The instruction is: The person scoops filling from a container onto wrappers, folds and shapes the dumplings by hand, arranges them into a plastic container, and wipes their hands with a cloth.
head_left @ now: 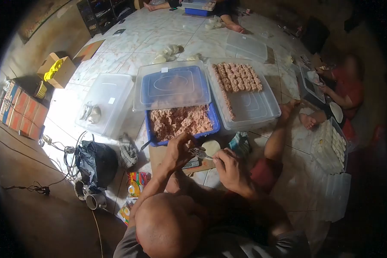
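Note:
My left hand is closed, with its fingers curled round a small lump of pinkish minced filling beside the tines of a fork. The fork's handle is pinched in my right hand. Behind both hands lies a blue tub of minced filling, partly covered by a clear lid. A pale round disc sits near the fork, over a small scale. To the right of the tub, a clear tray holds rows of shaped filling portions.
A clear lid with a small bag lies left. Nearby are a black bag, a mug and cloths. At right, a person in red sits by containers. Another person's legs show at the far end.

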The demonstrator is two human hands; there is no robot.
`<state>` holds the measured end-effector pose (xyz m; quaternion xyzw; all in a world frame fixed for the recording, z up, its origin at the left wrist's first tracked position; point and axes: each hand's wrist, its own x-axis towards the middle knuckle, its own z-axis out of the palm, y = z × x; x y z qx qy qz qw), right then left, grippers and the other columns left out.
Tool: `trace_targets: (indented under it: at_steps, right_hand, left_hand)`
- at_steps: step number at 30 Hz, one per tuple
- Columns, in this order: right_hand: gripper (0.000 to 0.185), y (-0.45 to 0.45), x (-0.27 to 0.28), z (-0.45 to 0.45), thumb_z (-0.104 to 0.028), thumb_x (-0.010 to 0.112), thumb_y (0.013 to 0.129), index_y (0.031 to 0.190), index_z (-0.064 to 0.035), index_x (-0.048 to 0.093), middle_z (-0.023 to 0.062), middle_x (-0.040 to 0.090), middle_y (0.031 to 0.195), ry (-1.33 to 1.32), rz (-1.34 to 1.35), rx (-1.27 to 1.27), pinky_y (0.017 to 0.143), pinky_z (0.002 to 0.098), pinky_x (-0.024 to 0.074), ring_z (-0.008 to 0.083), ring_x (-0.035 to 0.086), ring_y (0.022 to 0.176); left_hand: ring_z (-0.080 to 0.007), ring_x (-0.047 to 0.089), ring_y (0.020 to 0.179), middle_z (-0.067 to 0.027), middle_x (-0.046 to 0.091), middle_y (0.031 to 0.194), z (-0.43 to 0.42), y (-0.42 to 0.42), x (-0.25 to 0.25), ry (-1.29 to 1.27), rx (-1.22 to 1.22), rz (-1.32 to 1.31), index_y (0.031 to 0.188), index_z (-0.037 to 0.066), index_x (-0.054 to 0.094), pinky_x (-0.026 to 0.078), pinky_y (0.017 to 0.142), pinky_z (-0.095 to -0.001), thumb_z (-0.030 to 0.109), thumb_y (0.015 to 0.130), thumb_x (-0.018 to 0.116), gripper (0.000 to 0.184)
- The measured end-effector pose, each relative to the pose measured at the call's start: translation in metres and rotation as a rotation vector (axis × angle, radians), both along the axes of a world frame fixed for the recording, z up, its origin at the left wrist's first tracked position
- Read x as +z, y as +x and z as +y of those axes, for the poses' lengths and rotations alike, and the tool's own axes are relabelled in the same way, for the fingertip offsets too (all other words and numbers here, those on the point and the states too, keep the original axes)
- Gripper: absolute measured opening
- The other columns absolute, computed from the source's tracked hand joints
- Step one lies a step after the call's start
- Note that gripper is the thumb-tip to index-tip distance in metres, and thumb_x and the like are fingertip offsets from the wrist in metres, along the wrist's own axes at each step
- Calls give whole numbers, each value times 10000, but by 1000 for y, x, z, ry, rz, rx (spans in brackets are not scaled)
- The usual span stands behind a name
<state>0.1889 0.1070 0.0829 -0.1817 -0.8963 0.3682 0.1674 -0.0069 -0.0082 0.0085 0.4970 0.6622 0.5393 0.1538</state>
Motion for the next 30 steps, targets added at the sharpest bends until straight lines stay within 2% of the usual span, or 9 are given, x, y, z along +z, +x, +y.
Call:
trace_targets:
  at_steps: [2, 9, 12, 13, 16, 19, 24, 25, 30]
  right_hand:
    - [112, -4, -1, -3, -89, 568, 951, 980, 9, 614, 192, 615, 913, 16, 30, 0, 782, 445, 487, 388, 620, 883]
    - [87, -15, -10, -10, -70, 574, 952, 981, 8, 597, 201, 598, 912, -11, 132, -61, 783, 452, 484, 399, 604, 893]
    - [126, -30, 7, -4, -107, 548, 1003, 999, 9, 596, 125, 598, 877, -39, 387, -111, 713, 358, 483, 257, 626, 811]
    - [126, -36, 6, 3, -107, 548, 1003, 999, 9, 596, 125, 598, 877, -37, 387, -116, 713, 358, 483, 257, 626, 811]
    - [163, -51, -64, 33, -175, 581, 1022, 1020, -13, 601, 40, 591, 858, -853, 207, -35, 667, 300, 472, 124, 602, 806]
    - [136, -34, -179, 46, -166, 579, 1020, 1019, -33, 607, 36, 606, 849, -954, -52, -295, 668, 311, 478, 139, 609, 773]
    - [85, 1, -108, 15, -80, 556, 994, 1013, -26, 618, 62, 602, 830, -250, 164, -187, 633, 327, 472, 148, 594, 737]
    - [83, -7, -51, 7, -65, 556, 983, 998, -10, 618, 91, 607, 836, -126, 211, -152, 661, 350, 487, 196, 624, 760]
    - [106, 8, -9, 1, -16, 560, 927, 1000, 12, 631, 174, 618, 911, 185, -51, -34, 747, 419, 503, 362, 642, 855]
  left_hand:
    - [-331, 615, 672, -137, 634, 777, 6, -1, -26, 6, 129, 161, 980, 47, 637, 495, 622, -378, 111, 801, 733, 213]
    - [-362, 613, 633, -180, 668, 792, 1, -7, -55, -72, 173, 258, 923, 35, 642, 496, 591, -406, 136, 815, 748, 182]
    - [-304, 628, 615, -161, 683, 815, -5, 6, -25, -103, 174, 259, 1034, 4, 653, 513, 607, -391, 196, 796, 839, 357]
    - [-234, 631, 711, -96, 671, 837, -9, 6, -23, -108, 96, 6, 1081, 10, 639, 515, 659, -355, 166, 782, 860, 403]
    - [-125, 597, 829, -4, 640, 879, -15, 9, -14, -68, 60, -279, 1166, 17, 613, 502, 734, -298, 107, 758, 889, 501]
    - [-75, 530, 850, 13, 604, 910, -20, 6, -7, -18, 54, -483, 1135, 15, 604, 460, 780, -256, 84, 745, 905, 497]
    - [-87, 538, 802, 1, 613, 866, -27, 10, -14, -158, -13, -422, 1016, 25, 594, 469, 710, -267, 142, 791, 877, 380]
    - [-105, 564, 812, -14, 638, 881, -16, 7, -11, -157, -21, -362, 1015, 27, 614, 486, 702, -291, 163, 805, 867, 356]
    - [-390, 649, 719, -180, 679, 784, 5, 2, -19, -201, 51, 94, 892, 56, 671, 509, 649, -422, 187, 704, 818, 272]
